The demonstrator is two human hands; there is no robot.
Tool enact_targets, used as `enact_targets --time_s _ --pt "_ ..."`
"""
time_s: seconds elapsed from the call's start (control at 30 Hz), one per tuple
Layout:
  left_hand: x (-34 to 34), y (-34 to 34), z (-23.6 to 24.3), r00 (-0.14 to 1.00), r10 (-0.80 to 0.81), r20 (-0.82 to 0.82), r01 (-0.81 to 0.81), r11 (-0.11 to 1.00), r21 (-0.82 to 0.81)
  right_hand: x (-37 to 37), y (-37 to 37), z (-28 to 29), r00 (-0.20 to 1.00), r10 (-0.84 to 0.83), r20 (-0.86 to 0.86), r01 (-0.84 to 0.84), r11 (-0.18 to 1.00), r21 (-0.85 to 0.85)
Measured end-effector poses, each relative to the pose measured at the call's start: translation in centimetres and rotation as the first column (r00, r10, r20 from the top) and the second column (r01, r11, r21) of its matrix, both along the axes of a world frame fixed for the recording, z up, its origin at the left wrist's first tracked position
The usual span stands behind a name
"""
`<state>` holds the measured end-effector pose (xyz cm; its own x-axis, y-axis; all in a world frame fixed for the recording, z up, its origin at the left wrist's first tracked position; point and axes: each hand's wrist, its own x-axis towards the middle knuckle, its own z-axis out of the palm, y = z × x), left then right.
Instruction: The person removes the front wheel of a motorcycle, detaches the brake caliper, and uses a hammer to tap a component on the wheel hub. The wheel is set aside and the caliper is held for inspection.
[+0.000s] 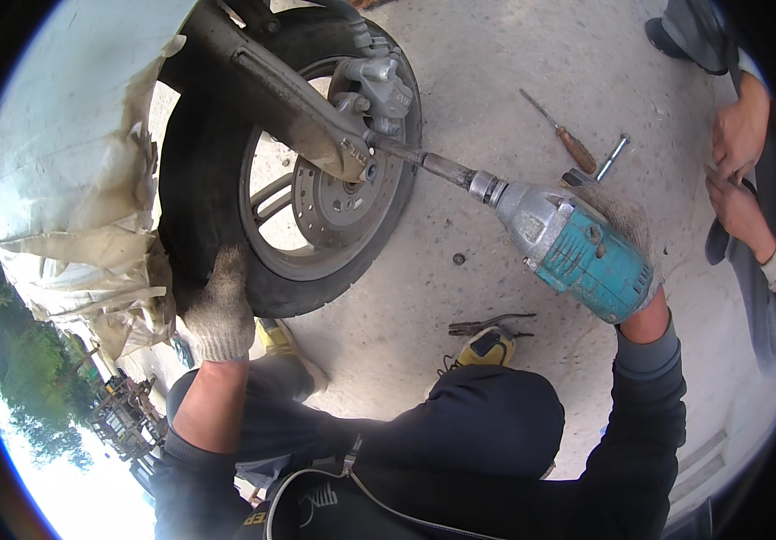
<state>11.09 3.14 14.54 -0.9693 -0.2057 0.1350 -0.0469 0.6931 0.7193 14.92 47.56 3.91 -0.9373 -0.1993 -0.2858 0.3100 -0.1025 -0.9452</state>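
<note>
My right hand (622,214), in a worn knit glove, is closed round a teal and grey electric impact wrench (577,247). A long socket extension (446,168) runs from its nose to the brake caliper (386,94), meeting it beside the lower end of the fork leg (302,126). On the left, my gloved left hand (221,310) grips the edge of the black tyre (199,198), thumb over its sidewall and the other fingers mostly hidden. Within the wheel sits a drilled brake disc (329,211).
A wooden-handled screwdriver (575,148) and a socket handle (614,155) lie beyond the wrench. Pliers (487,324) lie by my yellow shoe (488,346). At the right crouches another person, their bare hands (741,135) together. A torn pale cover (73,135) hangs at the left.
</note>
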Motion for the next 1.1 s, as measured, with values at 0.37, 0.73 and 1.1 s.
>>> enact_targets --time_s 0.37,0.73,1.1 --pt "0.3 -0.2 0.4 0.996 0.013 0.088 -0.010 0.999 -0.041 2.6 -3.0 1.9 0.962 0.018 0.274 -0.047 0.994 0.100" --pt "-0.4 -0.5 -1.2 0.995 0.004 -0.096 0.005 0.995 0.098 0.9 -2.3 2.8 0.992 0.068 0.105 -0.095 0.953 0.289" --pt "-0.5 -0.5 -1.0 0.998 0.051 -0.025 -0.047 0.986 0.160 0.3 -3.3 4.7 0.941 -0.017 0.337 0.048 0.995 -0.084"
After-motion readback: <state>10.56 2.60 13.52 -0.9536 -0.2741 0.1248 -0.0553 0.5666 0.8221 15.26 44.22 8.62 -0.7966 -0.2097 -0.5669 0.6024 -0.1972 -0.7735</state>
